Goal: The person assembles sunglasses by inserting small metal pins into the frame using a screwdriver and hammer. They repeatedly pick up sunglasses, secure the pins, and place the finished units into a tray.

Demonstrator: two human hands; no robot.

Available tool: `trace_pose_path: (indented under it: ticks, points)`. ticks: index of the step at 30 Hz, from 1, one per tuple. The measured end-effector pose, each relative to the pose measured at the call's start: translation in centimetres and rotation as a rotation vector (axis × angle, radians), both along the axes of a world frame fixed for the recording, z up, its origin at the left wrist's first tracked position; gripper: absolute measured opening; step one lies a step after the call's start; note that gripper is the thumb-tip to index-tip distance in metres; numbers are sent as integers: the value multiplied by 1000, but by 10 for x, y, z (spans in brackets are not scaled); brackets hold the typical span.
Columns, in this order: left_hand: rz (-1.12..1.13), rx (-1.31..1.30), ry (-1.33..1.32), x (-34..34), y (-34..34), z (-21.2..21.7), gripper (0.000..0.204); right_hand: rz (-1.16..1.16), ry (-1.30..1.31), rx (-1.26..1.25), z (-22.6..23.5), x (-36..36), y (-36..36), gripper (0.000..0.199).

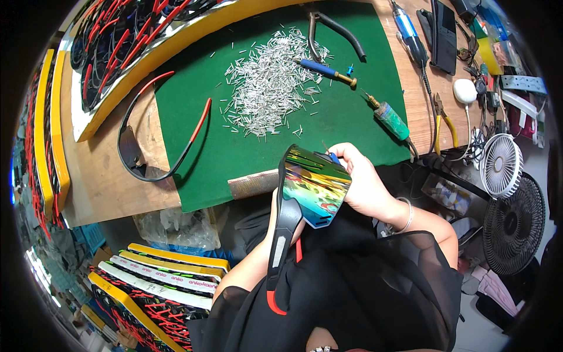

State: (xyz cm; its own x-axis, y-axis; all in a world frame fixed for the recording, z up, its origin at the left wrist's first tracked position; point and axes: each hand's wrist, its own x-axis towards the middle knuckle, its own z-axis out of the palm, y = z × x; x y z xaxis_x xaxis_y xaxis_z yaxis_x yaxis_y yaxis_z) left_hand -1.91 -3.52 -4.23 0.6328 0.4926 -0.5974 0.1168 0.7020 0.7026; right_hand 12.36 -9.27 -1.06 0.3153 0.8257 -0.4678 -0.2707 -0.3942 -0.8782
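While our left hand [280,214] grips the sunglasses [314,185] from below, mostly hidden behind the black arm, our right hand [360,179] closes around the far corner of the mirrored lens, pinching what looks like a small blue-handled tool [332,156] at the hinge. We hold the glasses near our chest, lens tilted up, likely to see the joint. A heap of metal pins [271,85] lies far on the green mat [234,146], within reach.

right hand [363,182] grips mirrored-lens sunglasses [314,185] with a small blue tool [332,156] at the hinge, left hand [275,214] mostly hidden beneath them, over the green mat [234,146] strewn with metal pins [270,85].
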Motion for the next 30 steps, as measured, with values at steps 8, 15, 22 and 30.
trace_pose_path:
  ticks: [8,15,22,30]
  points:
    - [130,29,-59,3,11,18,26,84,48,-194,15,16,-16,37]
    - [157,-110,-108,3,44,43,28,564,-718,33,39,32,-5,26]
    - [-26,-62,-34,12,35,51,23,211,-1558,279,26,107,90,16]
    - [36,-90,7,3,30,50,18,487,-961,376,49,77,64,43]
